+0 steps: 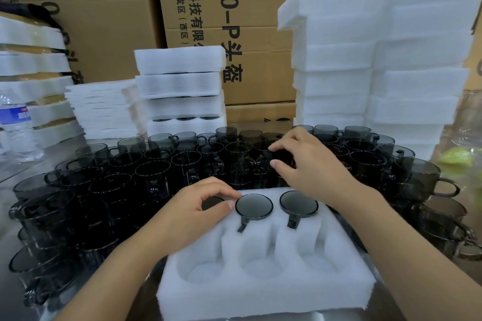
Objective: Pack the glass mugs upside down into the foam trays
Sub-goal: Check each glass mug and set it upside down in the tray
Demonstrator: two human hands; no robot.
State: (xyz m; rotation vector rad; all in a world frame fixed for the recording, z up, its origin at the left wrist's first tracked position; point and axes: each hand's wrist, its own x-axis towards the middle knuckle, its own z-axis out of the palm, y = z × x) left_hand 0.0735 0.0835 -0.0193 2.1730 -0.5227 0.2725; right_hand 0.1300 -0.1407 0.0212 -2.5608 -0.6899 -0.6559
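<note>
A white foam tray [263, 286] with six pockets lies in front of me. Its far row holds three smoky glass mugs upside down: a left one [211, 202], a middle one [253, 206] and a right one [299, 203]. The three near pockets are empty. My left hand [193, 212] has its fingers curled round the base of the left mug. My right hand [310, 164] reaches over the upright mugs [161, 172] behind the tray, fingers curled round the rim of one [280, 157].
Several dark mugs crowd the table to the left, behind and right [430, 182] of the tray. Foam tray stacks stand at the back middle [180, 86], right [378, 65] and left [31, 73]. A water bottle [17, 130] stands far left. Cardboard boxes [234, 8] form the backdrop.
</note>
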